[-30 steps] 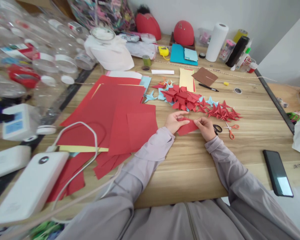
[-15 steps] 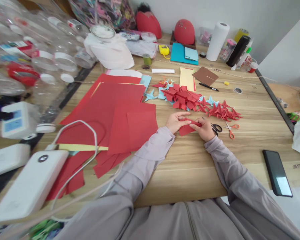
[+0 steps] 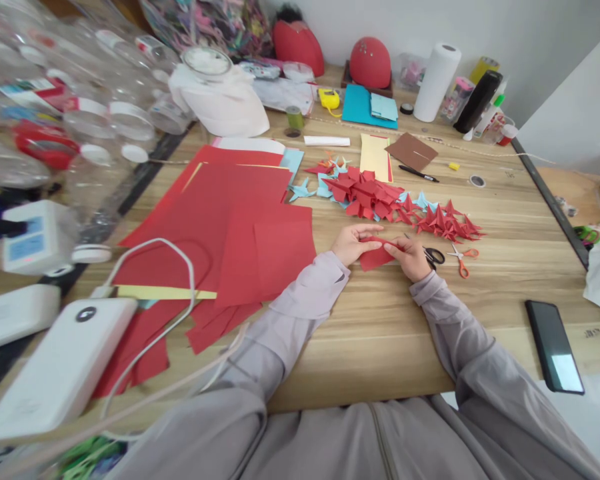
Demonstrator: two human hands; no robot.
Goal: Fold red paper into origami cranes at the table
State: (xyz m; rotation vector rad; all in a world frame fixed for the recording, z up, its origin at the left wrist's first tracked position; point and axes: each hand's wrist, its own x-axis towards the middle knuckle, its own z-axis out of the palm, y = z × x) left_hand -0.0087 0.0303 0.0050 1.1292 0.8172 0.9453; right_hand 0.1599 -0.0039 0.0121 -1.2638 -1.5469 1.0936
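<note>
Left to right across the desk (image 3: pixel 380 367): at far left, clear plastic bottles (image 3: pixel 100 120) and, nearer, a white power bank (image 3: pixel 55 373). Next, large red sheets (image 3: pixel 230 187), flat and overlapping, with smaller red sheets (image 3: pixel 285 257) lying over the right-hand part; apparently material still unfolded. Beyond these, a light-blue folded figure (image 3: pixel 301 191), seemingly complete. At centre, the left hand (image 3: pixel 351 245), part-closed, with thumb on the near face of a small red paper piece (image 3: pixel 377 259), gripping its left end. On the far side, a heap of folded red pieces (image 3: pixel 367 195), apparently already shaped. At the opposite end of the piece, the right hand (image 3: pixel 411 257), part-closed, pinching between thumb and fingers. Piece apparently midway through folding; exact creases too small to tell. Beside the right hand, black-handled scissors (image 3: pixel 434 257), partly hidden; beyond, pointed red figures (image 3: pixel 445 222), apparently finished. Farther right, orange-handled scissors (image 3: pixel 463 257), blades apart; then a black phone (image 3: pixel 554 347).
</note>
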